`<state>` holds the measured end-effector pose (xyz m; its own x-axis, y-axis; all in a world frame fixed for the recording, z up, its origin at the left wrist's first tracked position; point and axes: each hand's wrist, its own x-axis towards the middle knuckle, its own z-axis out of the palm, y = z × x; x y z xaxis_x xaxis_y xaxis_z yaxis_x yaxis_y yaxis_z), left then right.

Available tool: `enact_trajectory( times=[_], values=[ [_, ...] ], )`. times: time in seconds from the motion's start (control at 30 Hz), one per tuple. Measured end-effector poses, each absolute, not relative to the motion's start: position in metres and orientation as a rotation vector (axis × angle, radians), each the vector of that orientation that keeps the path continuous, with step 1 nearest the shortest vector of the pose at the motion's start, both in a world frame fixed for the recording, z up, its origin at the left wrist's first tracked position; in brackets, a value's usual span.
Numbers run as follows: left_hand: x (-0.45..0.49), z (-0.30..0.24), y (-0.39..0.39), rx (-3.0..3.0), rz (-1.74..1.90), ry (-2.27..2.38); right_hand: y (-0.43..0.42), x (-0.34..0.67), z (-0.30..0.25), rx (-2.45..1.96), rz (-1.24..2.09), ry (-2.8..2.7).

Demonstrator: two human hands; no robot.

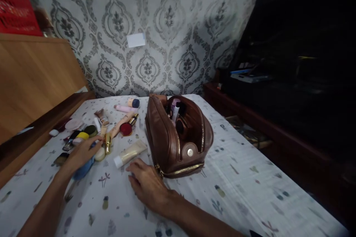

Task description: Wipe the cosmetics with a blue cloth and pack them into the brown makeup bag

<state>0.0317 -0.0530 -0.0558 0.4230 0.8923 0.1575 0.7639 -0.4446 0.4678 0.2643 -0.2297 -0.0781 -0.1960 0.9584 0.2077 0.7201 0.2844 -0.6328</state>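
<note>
Your two hands are well apart, neither clamped on anything you can see. Your right hand (147,183) rests palm down on the white printed bedsheet (222,192), fingers loosely curled and empty, just beside a cream squeeze tube with a white cap (130,153). Your left hand (82,154) reaches in from the side with its fingers spread over the scattered cosmetics; a rounded blue item (82,169) sits under it, and you can't tell whether your palm grips it or only covers it. Your fingertips (98,147) come close to a small cream-coloured round compact (99,154) and an upright gold lipstick tube (108,143).

Between your hands and a little farther on, a brown leather zip cosmetic bag with a gold zipper (178,144) lies open, with slim items standing inside it. Your right hand is near its zipped end. Left of the bag lie a red round powder puff (125,129), a pale pink tube (122,108) and a white bottle with a navy cap (133,103). Beyond them all rises grey damask wallpaper (167,26).
</note>
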Motion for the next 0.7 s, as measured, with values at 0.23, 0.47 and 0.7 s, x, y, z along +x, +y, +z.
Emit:
enact_trajectory(
  times=[0.23, 0.47, 0.7],
  values=[
    [0.027, -0.057, -0.046, 2.343, 0.502, 1.419, -0.232, 0.265, -0.074, -1.552, 0.551, -2.056],
    [0.028, -0.053, -0.046, 2.290, 0.567, 1.362, -0.229, 0.265, -0.078, -1.522, 0.567, -2.053],
    [0.014, -0.047, -0.038, 2.256, 0.571, 1.543, -0.224, 0.266, -0.084, -1.418, 0.581, -2.023]
  ],
)
